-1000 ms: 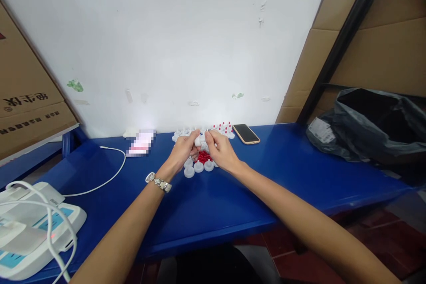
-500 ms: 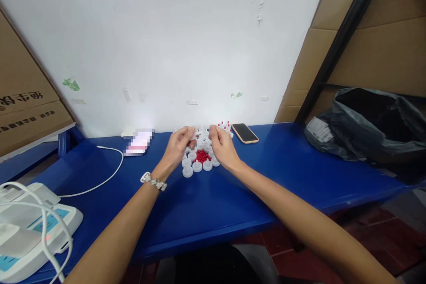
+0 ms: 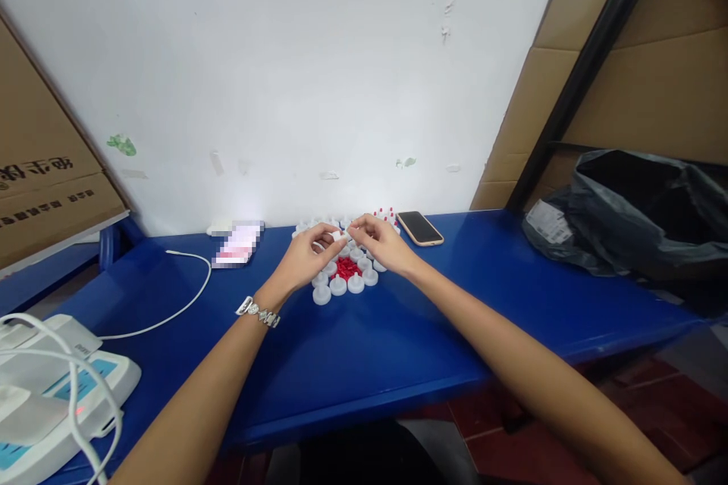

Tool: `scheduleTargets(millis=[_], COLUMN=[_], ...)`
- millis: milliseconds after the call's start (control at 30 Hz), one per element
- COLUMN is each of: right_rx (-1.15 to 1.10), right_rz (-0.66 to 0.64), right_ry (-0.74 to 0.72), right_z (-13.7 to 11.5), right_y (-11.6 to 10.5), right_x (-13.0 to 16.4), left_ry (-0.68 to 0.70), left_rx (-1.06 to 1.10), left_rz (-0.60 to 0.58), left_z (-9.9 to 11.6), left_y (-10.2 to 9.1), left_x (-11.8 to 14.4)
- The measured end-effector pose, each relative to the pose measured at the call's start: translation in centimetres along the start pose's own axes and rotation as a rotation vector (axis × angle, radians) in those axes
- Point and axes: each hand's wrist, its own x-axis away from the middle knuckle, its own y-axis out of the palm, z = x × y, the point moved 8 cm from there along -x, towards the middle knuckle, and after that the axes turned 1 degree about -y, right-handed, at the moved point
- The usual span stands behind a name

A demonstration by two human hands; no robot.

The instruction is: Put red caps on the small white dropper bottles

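1. White piece (image 3: 337, 236) sits pinched between the left hand's (image 3: 307, 256) thumb and fingers.
2. Right hand (image 3: 385, 244) holds its fingertips narrow, just beside that piece; whether they grip anything, I cannot tell.
3. White caps (image 3: 338, 286) stand around small red pieces (image 3: 347, 269) on the blue table (image 3: 364, 352), below both hands.

Since half a second ago, the gap between the left-hand grip (image 3: 307, 254) and the right-hand grip (image 3: 387, 244) has been narrowed at frame centre. The left thumb has been extended rightward beneath a white piece (image 3: 339, 236). Below the right-hand grip, a white cap (image 3: 380, 266) has been uncovered.
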Motion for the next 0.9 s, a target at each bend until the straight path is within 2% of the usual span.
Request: scheduleTargets(millis=[100,200,300,400,500,567,733,900], right_rx=[-0.184,-0.183,0.034,0.361,0.68,0.761,0.809,0.807], right_rz=[-0.025,0.051,0.165,0.156,0.071,0.04,-0.076,-0.165], right_ry=[-0.014,0.0,0.044,0.131,0.178,0.189,0.201,0.235], right_z=[0.1,1.1,3.0,5.4,7.3,8.2,9.4,10.1], right_y=[-0.1,-1.7,-3.9,-4.8,-4.3,-3.8,-2.1,-1.3], right_x=[-0.9,-2.6,-5.0,-7.7,-10.1,-11.2,-13.1,-13.6], left_ry=[-0.009,-0.044,-0.038,0.01,0.039,0.041,0.042,0.034], left_rx=[-0.043,-0.064,-0.138,-0.233,-0.278,-0.295,-0.307,-0.314], left_rz=[0.013,0.054,0.075,0.048,0.028,0.013,-0.01,-0.035], left_z=[0.3,0.0,-0.4,-0.4,-0.5,-0.6,-0.5,-0.3], left_y=[0.1,-0.1,-0.1,0.3,0.8,1.0,1.4,1.6], left_x=[0.0,-0.1,-0.1,0.0,0.1,0.2,0.3,0.3])
